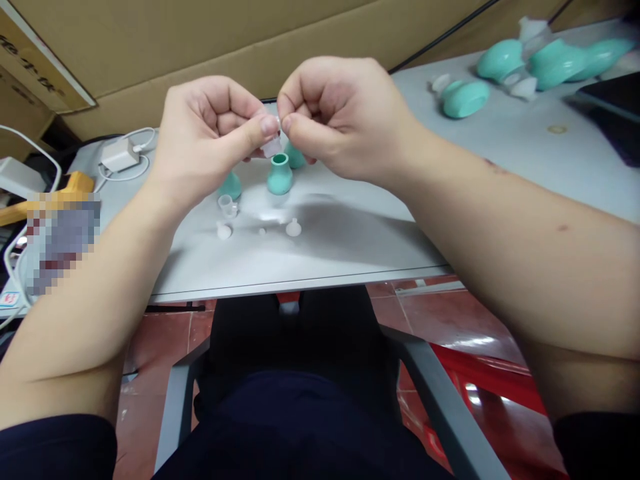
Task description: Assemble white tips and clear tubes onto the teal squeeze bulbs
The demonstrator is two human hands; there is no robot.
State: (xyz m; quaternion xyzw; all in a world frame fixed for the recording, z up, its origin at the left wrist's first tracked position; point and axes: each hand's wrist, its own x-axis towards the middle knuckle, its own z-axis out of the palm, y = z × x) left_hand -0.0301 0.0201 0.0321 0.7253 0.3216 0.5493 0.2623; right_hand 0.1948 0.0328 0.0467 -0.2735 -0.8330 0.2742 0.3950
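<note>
Two hands over a translucent plastic piece, above a small green bulb

Left hand (207,127): thumb and bent fingers pinching a translucent piece (273,147), whitish plastic. Right hand (345,120): thumb and forefinger pressed together just beside the piece's upper end; cannot tell what, if anything, lies between them. Piece held just above the open mouth of an upright green bulb (279,179): smooth, mint-coloured, round body, narrow neck, flared rim. Two more green shapes stand near, partly hidden by the hands.

Toward the near edge: a clear cup-shaped part (228,206), two white funnel-like pieces (293,228) with thin stems, a tiny white bit (263,232) between them.

Surface (350,247) pale grey, smooth, slightly reflective. Far right: glossy green bulbs (465,100) lying with frosted white fittings, a dark flat object, a thin pale ring (556,129). Left: white adapter (120,155) with cable, yellow tool (75,190), pixelated patch.

Behind, a brown cardboard-like wall (200,53). Below, reddish tiles, grey chair arms, red plastic.

Writing: dark characters on a panel (27,67), upper left, blurred, unreadable; small label (10,298) at left edge, too small to read.
</note>
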